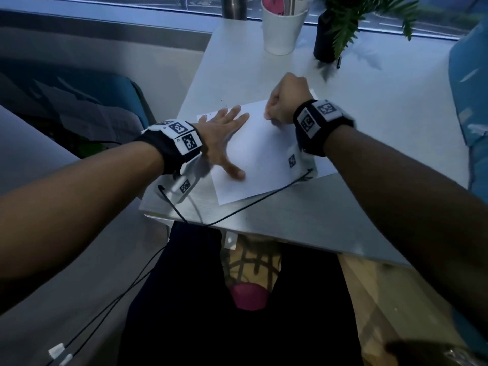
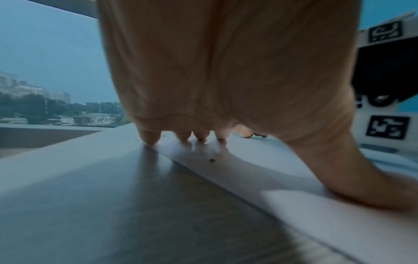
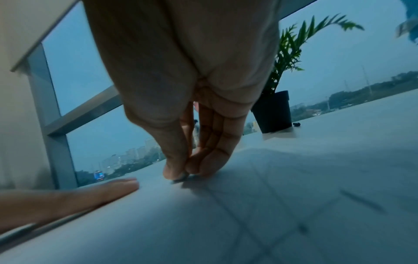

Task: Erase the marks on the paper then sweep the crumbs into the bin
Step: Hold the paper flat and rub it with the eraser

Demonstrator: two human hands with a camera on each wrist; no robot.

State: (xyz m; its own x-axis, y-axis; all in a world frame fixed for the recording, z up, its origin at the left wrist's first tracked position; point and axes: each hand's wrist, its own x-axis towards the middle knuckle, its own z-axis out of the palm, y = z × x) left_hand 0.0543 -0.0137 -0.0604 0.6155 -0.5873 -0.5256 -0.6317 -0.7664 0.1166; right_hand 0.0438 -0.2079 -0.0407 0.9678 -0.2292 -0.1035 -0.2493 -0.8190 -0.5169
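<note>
A white paper (image 1: 260, 165) lies on the grey table (image 1: 290, 223). My left hand (image 1: 224, 138) presses flat on the paper's left part with fingers spread; in the left wrist view its fingertips (image 2: 149, 138) touch the paper's far edge. My right hand (image 1: 269, 116) is near the paper's far side, thumb and fingers pinching a small dark eraser (image 3: 181, 176) against the sheet (image 3: 282, 187). Faint pencil lines (image 3: 359, 200) cross the paper. A dark crumb (image 2: 212, 160) sits on the sheet, and a few specks (image 1: 224, 103) lie past its far left corner.
A white cup (image 1: 284, 25) and a black potted plant (image 1: 327, 38) stand at the table's far side. Black cables (image 1: 237, 210) trail over the front edge. Below that edge is a wire-patterned container (image 1: 250, 262) with something pink. Blue chairs flank the table.
</note>
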